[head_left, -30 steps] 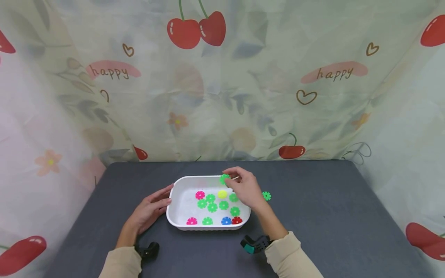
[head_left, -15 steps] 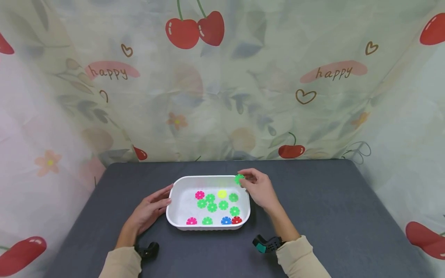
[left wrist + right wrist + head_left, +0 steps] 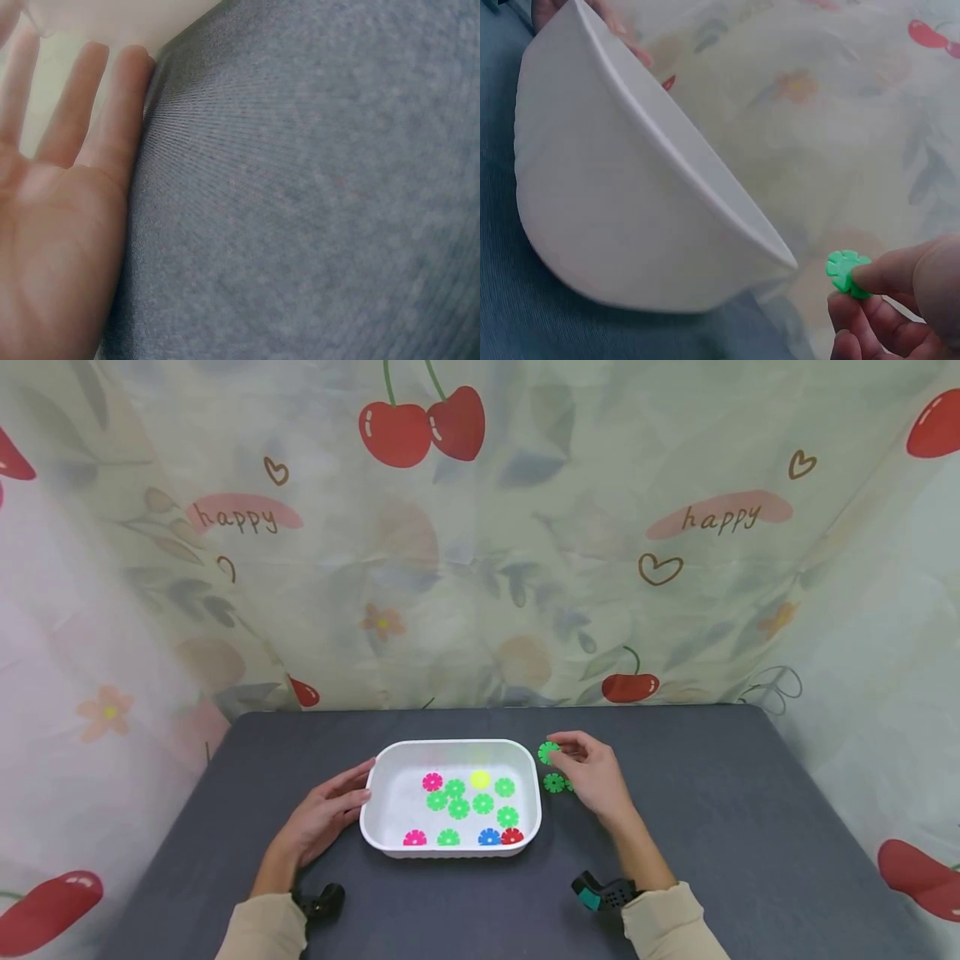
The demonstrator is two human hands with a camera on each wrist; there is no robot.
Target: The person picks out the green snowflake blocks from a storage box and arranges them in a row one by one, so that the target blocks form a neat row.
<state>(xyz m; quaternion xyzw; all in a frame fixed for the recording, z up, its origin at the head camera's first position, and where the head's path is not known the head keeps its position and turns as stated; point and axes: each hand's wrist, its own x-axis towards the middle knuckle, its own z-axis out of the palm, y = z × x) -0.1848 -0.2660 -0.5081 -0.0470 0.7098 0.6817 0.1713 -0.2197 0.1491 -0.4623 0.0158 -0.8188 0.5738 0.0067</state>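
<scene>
A white rectangular tray (image 3: 397,818) sits on the dark table. My left hand (image 3: 322,814) rests against its left end, and in the left wrist view the straight fingers (image 3: 124,112) meet the tray's outer wall (image 3: 142,19). Just beyond the tray's right end, my right hand (image 3: 596,781) pinches a green notched plastic disc (image 3: 546,752) between thumb and fingers. The right wrist view shows this green disc (image 3: 844,268) held by its edge. Below that hand, another green disc (image 3: 553,783) lies on the table, with one more partly hidden behind the fingers.
Inside the tray are several green discs (image 3: 458,808), two pink discs (image 3: 432,782), a yellow disc (image 3: 480,779), a blue disc (image 3: 489,837) and a red disc (image 3: 512,836). A printed curtain (image 3: 480,568) hangs behind the table (image 3: 720,810) and at both sides.
My right hand has carried the pinched green disc rightward from over the tray, past its right rim. My left hand stays at the tray's left end.
</scene>
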